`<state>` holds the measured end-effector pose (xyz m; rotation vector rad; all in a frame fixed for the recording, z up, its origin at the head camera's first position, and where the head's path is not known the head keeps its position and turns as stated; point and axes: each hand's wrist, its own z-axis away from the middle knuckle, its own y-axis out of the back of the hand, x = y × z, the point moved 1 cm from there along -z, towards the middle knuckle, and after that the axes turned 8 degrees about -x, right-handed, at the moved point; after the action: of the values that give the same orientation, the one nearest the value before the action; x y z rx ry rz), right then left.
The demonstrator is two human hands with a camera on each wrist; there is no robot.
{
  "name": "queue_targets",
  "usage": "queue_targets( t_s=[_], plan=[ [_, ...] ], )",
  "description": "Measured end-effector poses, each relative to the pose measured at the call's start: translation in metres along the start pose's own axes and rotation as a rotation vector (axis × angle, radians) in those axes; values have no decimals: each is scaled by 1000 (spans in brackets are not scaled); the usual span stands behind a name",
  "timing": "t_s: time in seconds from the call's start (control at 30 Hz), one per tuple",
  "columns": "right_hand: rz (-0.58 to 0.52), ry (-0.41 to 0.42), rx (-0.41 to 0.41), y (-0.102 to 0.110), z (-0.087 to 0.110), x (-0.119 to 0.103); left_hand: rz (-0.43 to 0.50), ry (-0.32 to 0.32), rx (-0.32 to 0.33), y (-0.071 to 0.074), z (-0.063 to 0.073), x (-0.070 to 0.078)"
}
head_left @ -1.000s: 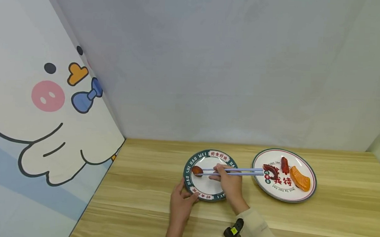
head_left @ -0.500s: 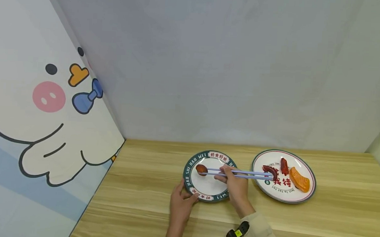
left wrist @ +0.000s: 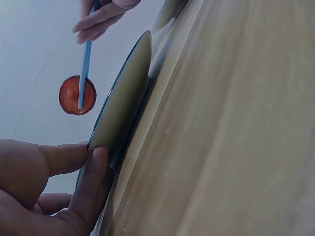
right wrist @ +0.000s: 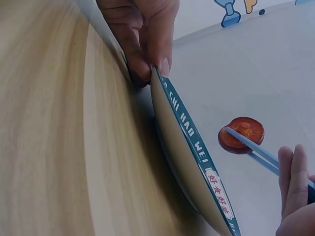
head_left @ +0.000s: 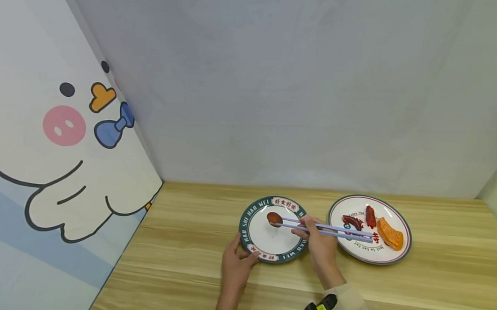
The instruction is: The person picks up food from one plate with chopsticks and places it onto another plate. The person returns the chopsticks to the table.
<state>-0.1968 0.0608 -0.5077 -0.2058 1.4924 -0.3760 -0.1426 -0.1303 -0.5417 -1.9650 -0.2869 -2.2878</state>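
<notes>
My right hand (head_left: 322, 247) holds a pair of pale lilac chopsticks (head_left: 341, 232). Their tips grip a glossy reddish-brown mushroom (head_left: 274, 219), round with a small raised stem in the middle. Both wrist views show the mushroom (right wrist: 241, 135) lifted clear of the plate. Below it lies a white plate (head_left: 271, 243) with a dark green lettered rim. At that plate's near left edge, my left hand (head_left: 236, 269) pinches the rim, with thumb and fingers on either side in the left wrist view.
To the right stands a second white plate (head_left: 369, 258) bearing an orange salmon slice (head_left: 391, 234), a small red piece (head_left: 370, 216) and a curved dark red piece (head_left: 351, 221). A grey wall (head_left: 301, 106) rises behind the wooden table (head_left: 175, 263); a cartoon-printed panel (head_left: 116, 185) borders the left.
The right hand, chopsticks and mushroom have shifted right, from the plate's left side toward its middle. The mushroom has come up off the plate. My left hand stays on the rim.
</notes>
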Motion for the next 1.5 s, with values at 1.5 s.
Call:
queue_targets(
  t_s=[1.5],
  plan=[
    [-5,46,75,41,8,-13,-8,10,-1,0,1,3]
  ],
)
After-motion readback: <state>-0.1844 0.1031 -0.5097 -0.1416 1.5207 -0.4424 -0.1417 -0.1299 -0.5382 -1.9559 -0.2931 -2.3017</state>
